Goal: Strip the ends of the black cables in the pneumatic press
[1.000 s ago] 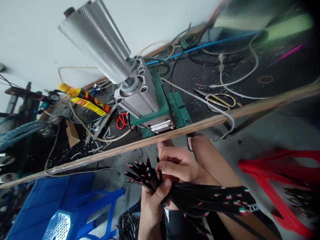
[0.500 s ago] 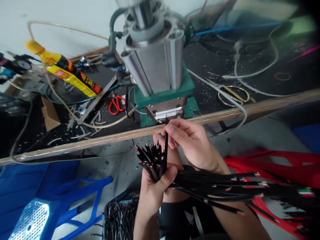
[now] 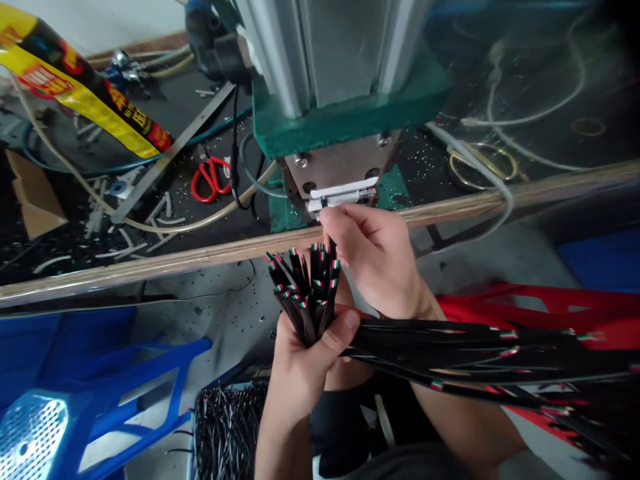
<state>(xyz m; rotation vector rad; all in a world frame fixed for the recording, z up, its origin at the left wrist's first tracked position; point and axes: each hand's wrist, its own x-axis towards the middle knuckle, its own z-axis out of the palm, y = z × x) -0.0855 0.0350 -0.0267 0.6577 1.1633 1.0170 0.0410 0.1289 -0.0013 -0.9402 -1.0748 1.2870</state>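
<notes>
My left hand (image 3: 313, 357) is wrapped round a bundle of black cables (image 3: 425, 350) whose cut ends show red, white and green wires. The short ends fan upward above my fist, and the long lengths trail off to the right. Between thumb and fingertips, my right hand (image 3: 377, 257) pinches one black cable near its tip. That tip is at the white-edged slot (image 3: 343, 195) low on the front of the press (image 3: 345, 120). My fingers partly hide it, so how deep it sits cannot be made out.
Red-handled snips (image 3: 211, 179), a metal ruler (image 3: 173, 153) and a yellow bottle (image 3: 85, 87) lie left of the press. Gold-handled scissors (image 3: 483, 165) lie right. A wooden edge (image 3: 150, 263) fronts the bench. Below are a bin of cables (image 3: 227, 430), a blue stool (image 3: 145, 380) and a red stool (image 3: 480, 307).
My right hand has carried the cable tip up to the press slot. The view has moved closer to the press, and my left hand keeps its hold on the bundle.
</notes>
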